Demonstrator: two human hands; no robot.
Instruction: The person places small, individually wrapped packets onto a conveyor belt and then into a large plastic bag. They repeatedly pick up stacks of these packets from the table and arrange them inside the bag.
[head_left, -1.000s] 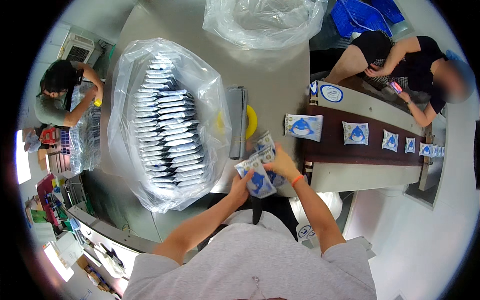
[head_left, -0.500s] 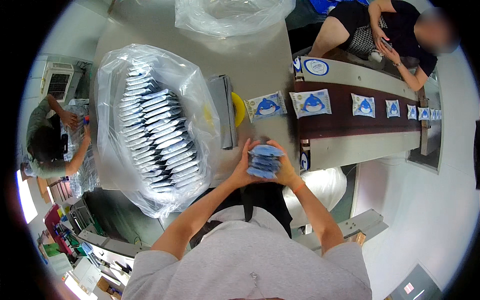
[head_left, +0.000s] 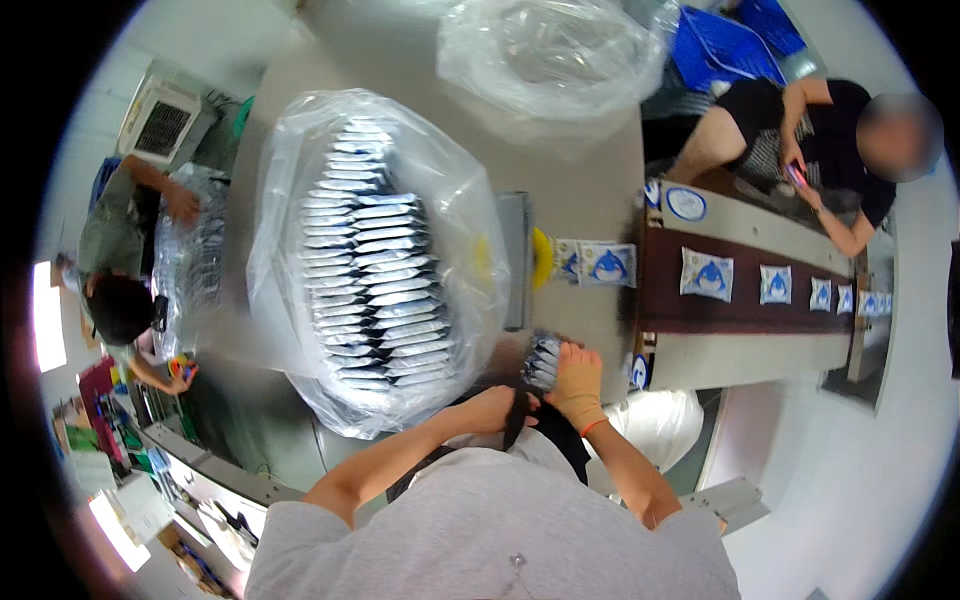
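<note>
My right hand [head_left: 578, 385] is shut on a small stack of white and blue packets [head_left: 543, 360], held on edge at the near rim of the grey table [head_left: 590, 180]. My left hand [head_left: 492, 408] sits just left of it, close to my body, with its fingers curled by a dark strap; its grip is hidden. A large clear plastic bag [head_left: 290, 200] filled with rows of the same packets [head_left: 375, 270] lies on the table to the left of both hands.
Two loose packets [head_left: 595, 265] lie by a yellow object [head_left: 541, 258] and a grey tray [head_left: 514, 262]. A dark conveyor belt [head_left: 745, 312] carries several packets to the right. Another clear bag [head_left: 550, 55] lies at the far end. One person sits top right, another works at the left.
Both hands held the packet stack up in front of me; now the stack is lower at the table edge in my right hand, and my left hand has drawn back toward my body.
</note>
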